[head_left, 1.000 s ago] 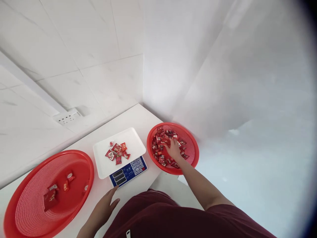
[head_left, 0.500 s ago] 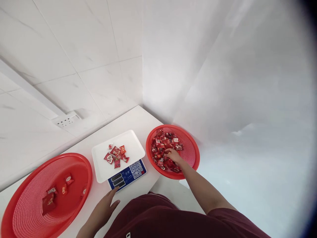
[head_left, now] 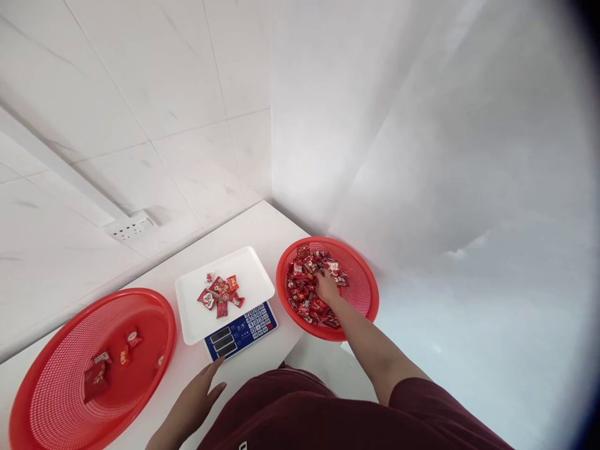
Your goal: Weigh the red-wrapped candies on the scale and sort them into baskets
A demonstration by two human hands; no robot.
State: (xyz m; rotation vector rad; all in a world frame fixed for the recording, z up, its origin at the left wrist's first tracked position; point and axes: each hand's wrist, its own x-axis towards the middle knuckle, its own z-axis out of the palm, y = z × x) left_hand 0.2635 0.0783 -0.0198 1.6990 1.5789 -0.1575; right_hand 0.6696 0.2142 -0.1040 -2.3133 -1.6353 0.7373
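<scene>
My right hand [head_left: 328, 289] reaches down into the right red plastic basket [head_left: 360, 260], its fingers among a heap of red-wrapped candies [head_left: 302, 290]. The fingertips sink into the wrappers, so any grip on a piece is hidden. My left hand [head_left: 199, 390] is open, thumb and fingers apart, resting at the front edge of a blue digital scale [head_left: 248, 330]. On top of the scale lies a white tray [head_left: 253, 275] with several wrapped candies [head_left: 222, 290] grouped near its middle.
A second red basket [head_left: 162, 312] stands on the left, tilted in view, with a few wrapped packets [head_left: 96, 378] inside. All of it is on a white table [head_left: 262, 222] in a corner between a tiled wall and a white sheet-like surface. A socket strip [head_left: 131, 226] is on the wall.
My right hand has moved slightly farther into the basket and to the right over the candies. The left hand and the tray's candies stay as they were.
</scene>
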